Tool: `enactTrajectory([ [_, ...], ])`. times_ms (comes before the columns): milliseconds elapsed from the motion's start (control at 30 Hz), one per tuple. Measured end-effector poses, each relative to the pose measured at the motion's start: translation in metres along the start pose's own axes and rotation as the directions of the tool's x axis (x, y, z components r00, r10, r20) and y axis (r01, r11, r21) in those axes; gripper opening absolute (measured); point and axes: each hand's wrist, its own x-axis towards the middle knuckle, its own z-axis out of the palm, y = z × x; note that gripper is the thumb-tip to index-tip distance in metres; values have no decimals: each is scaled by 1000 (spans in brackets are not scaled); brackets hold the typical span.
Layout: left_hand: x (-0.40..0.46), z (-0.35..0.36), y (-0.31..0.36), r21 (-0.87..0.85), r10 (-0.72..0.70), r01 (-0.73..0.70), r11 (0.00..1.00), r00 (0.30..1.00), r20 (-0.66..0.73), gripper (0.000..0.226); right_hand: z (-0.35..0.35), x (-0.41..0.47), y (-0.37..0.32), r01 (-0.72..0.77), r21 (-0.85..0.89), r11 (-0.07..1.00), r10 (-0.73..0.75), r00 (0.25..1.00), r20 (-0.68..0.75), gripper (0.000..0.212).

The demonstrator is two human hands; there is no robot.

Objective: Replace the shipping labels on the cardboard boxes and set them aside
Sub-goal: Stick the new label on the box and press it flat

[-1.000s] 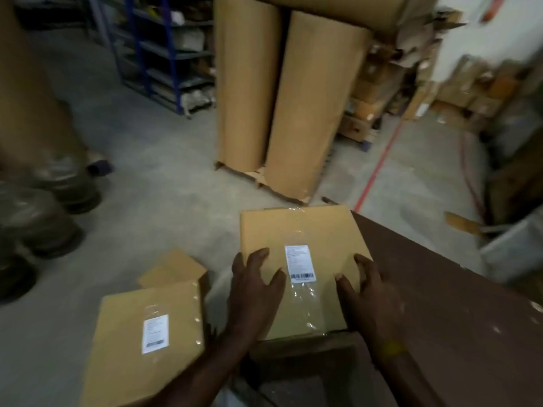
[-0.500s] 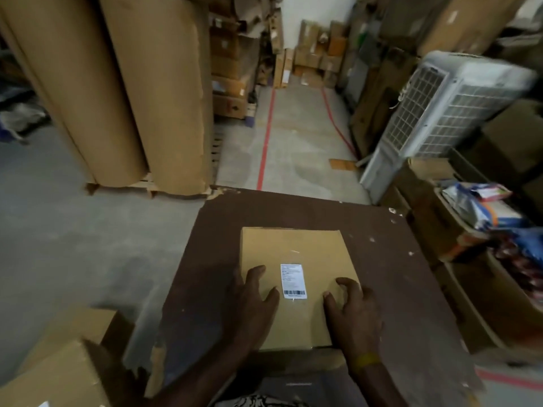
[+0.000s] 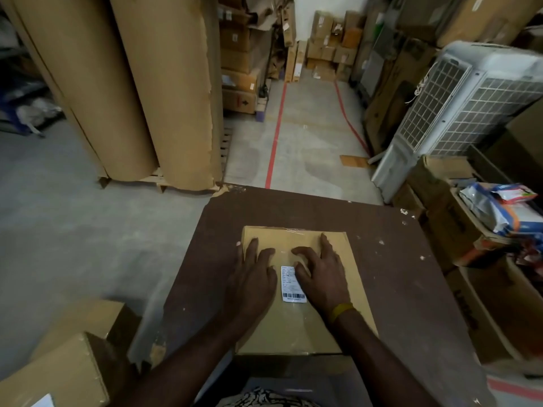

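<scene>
label (image 3: 293, 284) text too small, right edge under right hand (image 3: 321, 274)

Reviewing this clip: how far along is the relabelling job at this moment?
Done: hard to say; a box at lower left sits off the table with a white corner of a label showing. In hand: the box on the brown table has both hands flat on it, left hand beside and right hand partly over its white label. Left: swapping that label and setting the box aside.

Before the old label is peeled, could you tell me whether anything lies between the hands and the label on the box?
Clear tape covers the label; the right hand overlaps its edge, the left hand lies beside it.
</scene>
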Motion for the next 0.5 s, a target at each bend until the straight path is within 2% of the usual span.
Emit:
enactTrajectory([
  [200, 0, 3, 0, 48, -2, 2, 999, 1000, -1, 46, 4, -1, -2, 15, -94, 995, -13, 1000, 25, 48],
  [367, 0, 2, 1, 63, -6, 5, 998, 1000, 15, 47, 5, -1, -1, 6, -64, 998, -6, 1000, 1, 36],
  [500, -1, 1, 2, 61, -4, 3, 998, 1000, 9, 47, 6, -1, -1, 19, -73, 997, -18, 1000, 8, 36],
])
